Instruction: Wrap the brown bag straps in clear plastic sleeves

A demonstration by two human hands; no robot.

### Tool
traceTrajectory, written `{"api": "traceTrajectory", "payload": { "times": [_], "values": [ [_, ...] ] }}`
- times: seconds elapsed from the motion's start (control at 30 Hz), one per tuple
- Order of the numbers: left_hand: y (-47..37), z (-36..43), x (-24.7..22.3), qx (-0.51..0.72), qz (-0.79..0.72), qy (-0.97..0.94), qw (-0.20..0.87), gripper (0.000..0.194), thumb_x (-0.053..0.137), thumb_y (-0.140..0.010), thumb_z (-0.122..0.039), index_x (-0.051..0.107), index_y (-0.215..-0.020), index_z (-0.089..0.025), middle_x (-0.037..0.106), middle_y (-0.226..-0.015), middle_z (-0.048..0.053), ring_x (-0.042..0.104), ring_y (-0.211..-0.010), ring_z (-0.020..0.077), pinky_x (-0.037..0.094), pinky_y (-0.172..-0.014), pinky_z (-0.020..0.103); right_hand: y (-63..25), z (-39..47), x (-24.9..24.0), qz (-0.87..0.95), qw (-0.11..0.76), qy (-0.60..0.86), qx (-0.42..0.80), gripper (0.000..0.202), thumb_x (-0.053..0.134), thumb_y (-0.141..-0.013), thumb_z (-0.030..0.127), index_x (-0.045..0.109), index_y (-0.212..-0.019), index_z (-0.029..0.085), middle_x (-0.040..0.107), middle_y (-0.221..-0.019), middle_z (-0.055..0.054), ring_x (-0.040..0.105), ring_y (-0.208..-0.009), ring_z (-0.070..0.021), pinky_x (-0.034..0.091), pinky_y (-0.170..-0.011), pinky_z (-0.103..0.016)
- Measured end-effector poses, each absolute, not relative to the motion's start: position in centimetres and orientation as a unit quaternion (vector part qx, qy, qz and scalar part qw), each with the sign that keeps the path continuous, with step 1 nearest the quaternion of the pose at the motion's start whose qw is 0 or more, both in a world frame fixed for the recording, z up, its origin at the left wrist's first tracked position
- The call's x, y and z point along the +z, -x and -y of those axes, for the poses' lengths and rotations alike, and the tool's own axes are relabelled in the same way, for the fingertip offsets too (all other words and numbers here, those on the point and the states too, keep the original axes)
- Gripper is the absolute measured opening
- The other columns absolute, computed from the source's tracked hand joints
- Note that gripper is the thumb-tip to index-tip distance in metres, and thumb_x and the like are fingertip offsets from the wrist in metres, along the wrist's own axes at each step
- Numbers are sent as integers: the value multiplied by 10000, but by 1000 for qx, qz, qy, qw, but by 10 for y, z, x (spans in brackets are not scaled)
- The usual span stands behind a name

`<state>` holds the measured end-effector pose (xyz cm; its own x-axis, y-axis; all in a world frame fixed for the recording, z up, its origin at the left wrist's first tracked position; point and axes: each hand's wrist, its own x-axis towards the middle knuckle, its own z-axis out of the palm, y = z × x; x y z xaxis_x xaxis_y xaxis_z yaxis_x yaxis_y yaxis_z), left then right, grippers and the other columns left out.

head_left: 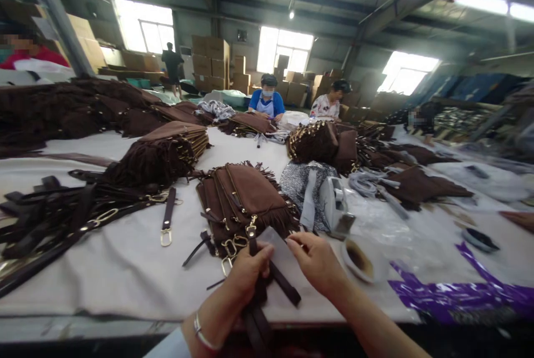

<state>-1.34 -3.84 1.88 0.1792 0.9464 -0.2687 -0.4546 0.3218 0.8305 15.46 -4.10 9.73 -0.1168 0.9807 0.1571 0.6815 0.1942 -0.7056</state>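
My left hand (246, 274) is closed around a dark brown leather strap (285, 286), whose ends hang below the fingers. A gold clasp (251, 227) shows just above that hand. With bent fingers, my right hand (319, 263) pinches the edge of a small translucent plastic sheet (271, 237) that lies between both hands. Right behind them is a stack of brown fringed bags (250, 188) with gold zippers. Gold oval hooks (228, 248) hang at the stack's near side. A short strap with a gold hook (168, 216) rests to the left.
A pile of dark straps (54, 213) covers the table's left side, near another fringed bag stack (162, 149). To the right are a tape dispenser (336, 208), a tape roll (359, 259) and purple plastic packaging (459, 297). Several people work farther back.
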Motion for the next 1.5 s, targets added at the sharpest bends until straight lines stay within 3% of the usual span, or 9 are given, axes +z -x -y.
{"api": "traceTrajectory", "payload": {
  "times": [0.17,0.3,0.57,0.67,0.8,1.03,1.17,1.33,1.5],
  "values": [
    [17,35,19,477,-391,-260,743,387,808,-645,-387,534,-798,-162,357,-530,-105,313,-443,37,271,-431,174,-234,65,79,689,133,707,-86,245,543,-881,360,690,-958,180,638,-1170,-148,525,-1114,-320,378,-938,-442],
    [14,33,21,461,-388,-265,753,374,796,-666,-384,517,-790,-168,354,-530,-103,304,-441,38,284,-431,175,-283,76,28,635,39,761,-124,240,514,-880,260,693,-1021,185,558,-1336,-146,411,-1266,-363,340,-970,-518],
    [15,37,25,456,-366,-266,767,332,769,-689,-341,488,-758,-178,343,-530,-104,298,-442,40,279,-441,182,-280,68,25,651,276,696,-123,227,540,-848,362,656,-829,167,574,-1228,-188,506,-1151,-326,397,-974,-471],
    [16,38,24,448,-358,-272,773,321,756,-700,-329,472,-738,-184,337,-518,-103,295,-440,44,266,-442,187,-244,66,49,695,363,620,-25,245,523,-891,400,636,-837,189,658,-949,-113,594,-913,-243,454,-841,-365],
    [15,38,21,435,-361,-295,771,309,748,-703,-330,480,-726,-180,364,-520,-92,304,-447,52,264,-445,199,-183,48,71,704,321,615,149,446,442,-927,478,539,-590,204,526,-546,-1,475,-543,-147,350,-541,-275],
    [19,47,25,407,-387,-368,741,285,707,-752,-396,579,-811,-148,515,-618,-35,428,-515,78,354,-517,219,-137,16,81,700,289,547,357,285,540,-825,346,681,-655,166,640,-646,-14,548,-653,-166,372,-597,-266],
    [36,60,42,347,-401,-462,710,311,721,-744,-352,663,-975,-152,665,-896,44,587,-779,153,445,-692,250,-152,35,82,628,314,567,431,278,616,-769,390,709,-661,151,631,-630,-11,526,-635,-159,374,-591,-263],
    [51,47,67,348,-383,-450,728,288,741,-729,-388,689,-879,-148,581,-644,-21,434,-490,62,337,-480,197,-164,64,71,559,335,584,484,332,665,-748,463,695,-648,148,555,-570,17,448,-585,-127,325,-563,-255],
    [40,30,83,450,-396,-370,710,342,802,-657,-384,687,-870,-141,631,-723,19,558,-603,107,456,-570,232,-156,76,64,547,356,595,470,367,651,-769,496,704,-669,147,546,-586,14,439,-604,-129,314,-576,-258]
  ]
}}
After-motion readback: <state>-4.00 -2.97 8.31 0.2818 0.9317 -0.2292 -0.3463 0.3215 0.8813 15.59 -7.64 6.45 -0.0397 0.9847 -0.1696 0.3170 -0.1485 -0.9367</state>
